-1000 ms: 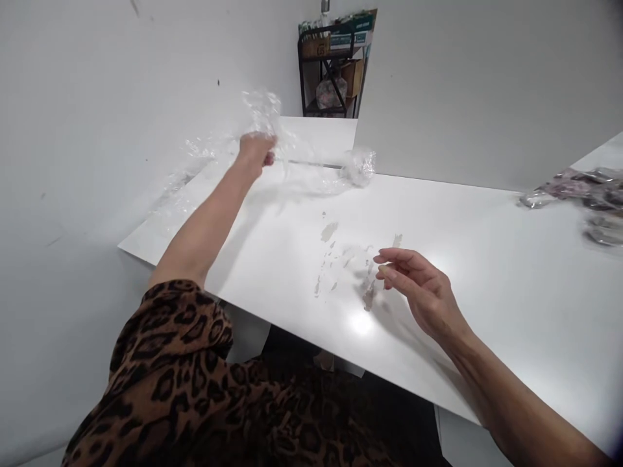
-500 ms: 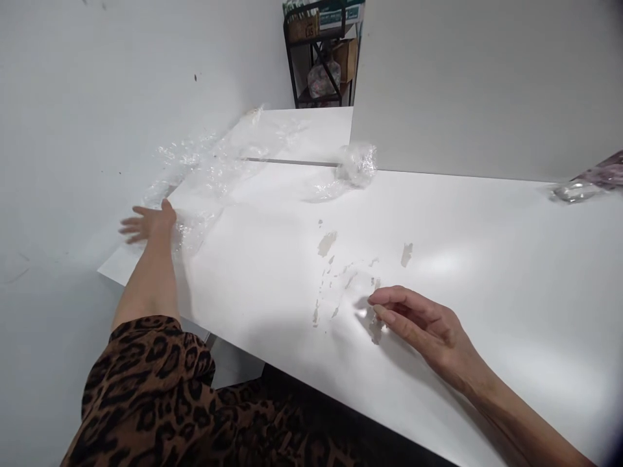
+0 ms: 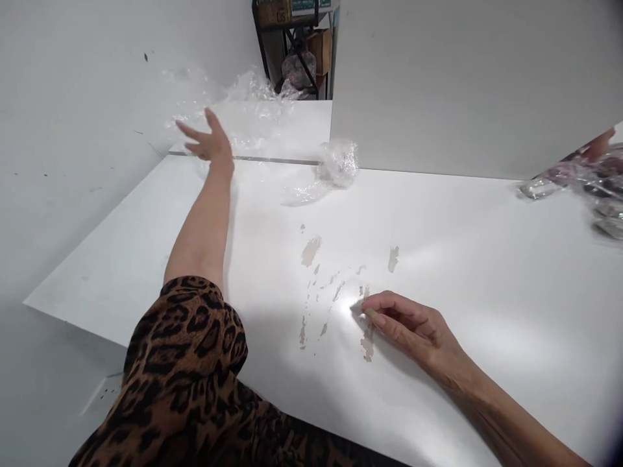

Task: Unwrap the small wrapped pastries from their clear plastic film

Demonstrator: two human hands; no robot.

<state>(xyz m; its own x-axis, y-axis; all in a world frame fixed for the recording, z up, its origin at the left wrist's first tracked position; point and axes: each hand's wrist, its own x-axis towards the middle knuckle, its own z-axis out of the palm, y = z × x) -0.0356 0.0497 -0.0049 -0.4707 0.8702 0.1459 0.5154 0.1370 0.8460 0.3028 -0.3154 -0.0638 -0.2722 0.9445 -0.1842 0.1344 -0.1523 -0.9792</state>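
My left hand (image 3: 209,139) reaches far over the white table (image 3: 272,272), its fingers spread. Crumpled clear plastic wrap (image 3: 253,97) lies just beyond it, against the wall; whether they touch I cannot tell. Low over the table is my right hand (image 3: 409,327), thumb and index finger pinched together. Anything between those fingertips is too small to make out. Beneath and beside them, several grey-beige worn patches (image 3: 311,251) mark the white surface. A balled piece of clear wrap (image 3: 341,163) rests near the table's back edge.
A grey upright panel (image 3: 462,84) stands along the back edge. Behind it is a dark metal shelf (image 3: 287,29) with boxes and a bag. More clear plastic (image 3: 598,188) shows at the far right, beside part of another person's hand (image 3: 598,144). A white wall (image 3: 73,130) borders the left.
My left hand has swept away from me and to the right. The loose plastic wrap has shifted back off the table's left part. My right hand keeps its pinch nearly in place.
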